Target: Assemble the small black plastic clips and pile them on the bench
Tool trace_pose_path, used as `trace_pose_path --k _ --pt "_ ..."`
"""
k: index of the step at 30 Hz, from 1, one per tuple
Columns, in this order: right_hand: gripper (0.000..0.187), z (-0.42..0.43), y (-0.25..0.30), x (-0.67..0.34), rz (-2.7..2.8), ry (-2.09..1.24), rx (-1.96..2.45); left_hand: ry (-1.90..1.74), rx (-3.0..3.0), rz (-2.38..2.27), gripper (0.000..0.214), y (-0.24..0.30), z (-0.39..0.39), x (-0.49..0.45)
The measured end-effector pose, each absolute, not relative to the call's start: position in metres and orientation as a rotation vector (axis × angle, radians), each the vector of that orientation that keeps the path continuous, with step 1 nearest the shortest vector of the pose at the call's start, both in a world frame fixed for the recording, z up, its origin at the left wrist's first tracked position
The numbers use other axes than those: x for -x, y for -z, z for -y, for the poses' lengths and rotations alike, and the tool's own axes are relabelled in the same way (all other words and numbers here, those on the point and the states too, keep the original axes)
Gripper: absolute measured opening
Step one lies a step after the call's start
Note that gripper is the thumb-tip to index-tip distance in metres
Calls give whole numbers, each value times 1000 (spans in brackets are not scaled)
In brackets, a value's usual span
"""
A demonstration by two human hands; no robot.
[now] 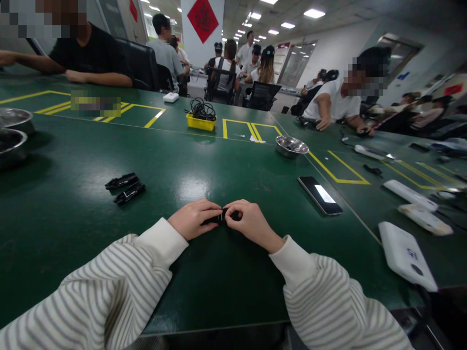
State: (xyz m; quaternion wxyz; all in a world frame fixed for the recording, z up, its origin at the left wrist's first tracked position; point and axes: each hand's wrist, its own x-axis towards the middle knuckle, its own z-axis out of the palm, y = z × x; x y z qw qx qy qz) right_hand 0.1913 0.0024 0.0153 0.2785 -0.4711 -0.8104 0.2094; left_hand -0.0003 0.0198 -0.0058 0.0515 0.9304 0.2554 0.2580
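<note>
My left hand (pixel 193 218) and my right hand (pixel 248 224) meet on the green table (pixel 204 272) just in front of me. Both are closed on one small black plastic part (pixel 222 217), most of it hidden under the fingers. Two more black parts (pixel 125 187) lie side by side on the table to the left, well apart from my hands. My sleeves are striped white and grey.
A black phone (pixel 320 194) lies to the right, white devices (pixel 406 255) beyond it. A steel bowl (pixel 291 146) and a yellow tray of cables (pixel 200 121) sit further back, two steel bowls (pixel 12 141) at far left. Other people sit around the tables.
</note>
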Motion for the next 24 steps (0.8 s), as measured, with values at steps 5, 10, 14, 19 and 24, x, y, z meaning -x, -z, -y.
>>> trace_pose_path --k 5,10,14,19,24 --pt "5 -1 -14 -189 2197 -468 1270 -783 -2830 -773 24 5 -19 0" --pt "3 2 -15 -187 2246 -344 1273 -772 -2830 -791 23 4 -20 0" --pt "5 4 -16 -191 2279 -326 1234 -739 -2826 -811 25 5 -20 1" --pt "13 5 -15 -197 2320 -347 1199 -749 -2834 -811 26 6 -20 2" --pt "12 5 -14 -200 2338 -337 1182 -771 -2852 -791 26 7 -19 1"
